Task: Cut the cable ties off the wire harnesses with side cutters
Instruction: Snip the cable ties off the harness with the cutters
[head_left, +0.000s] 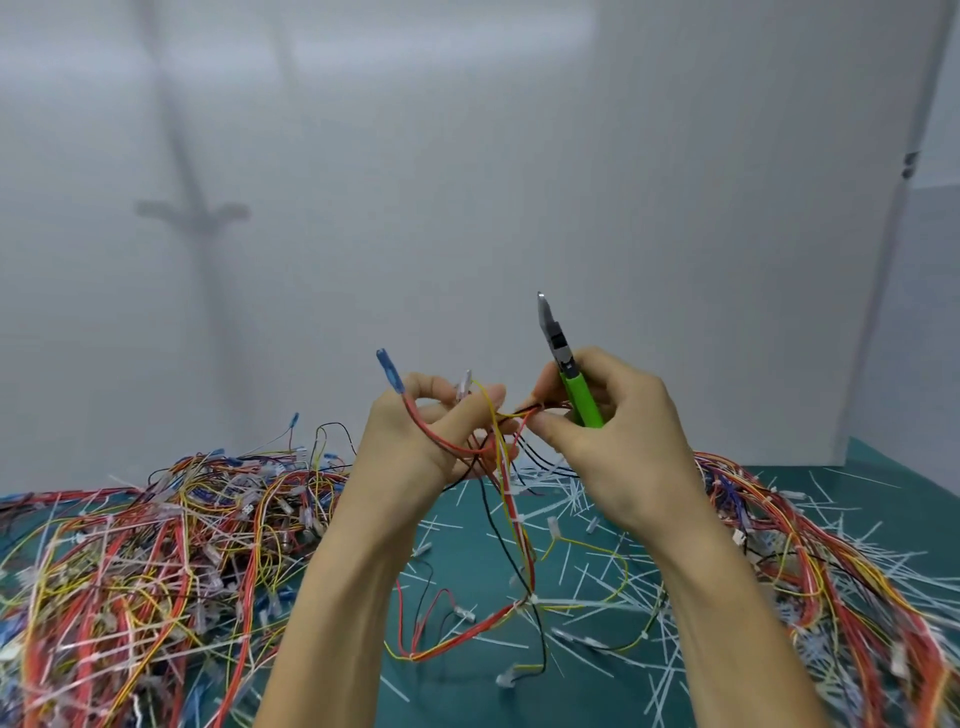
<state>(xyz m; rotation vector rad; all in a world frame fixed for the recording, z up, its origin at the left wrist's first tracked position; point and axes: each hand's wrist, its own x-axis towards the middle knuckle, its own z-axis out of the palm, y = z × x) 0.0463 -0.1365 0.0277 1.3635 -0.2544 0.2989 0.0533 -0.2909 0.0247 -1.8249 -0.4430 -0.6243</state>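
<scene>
My left hand (431, 431) holds a wire harness (511, 525) of red, yellow and black wires, lifted above the table, with a blue connector (389, 371) sticking up past my fingers. My right hand (618, 431) grips green-handled side cutters (563, 364), jaws pointing up and away from the wires, while its fingertips also pinch the harness wires near my left fingers. White cable ties (519, 519) still bind the harness where it hangs down to the table.
A large pile of tied harnesses (145, 561) lies at the left, another pile (831, 571) at the right. Cut white tie pieces (597, 571) litter the green table mat (457, 691). A white wall stands behind.
</scene>
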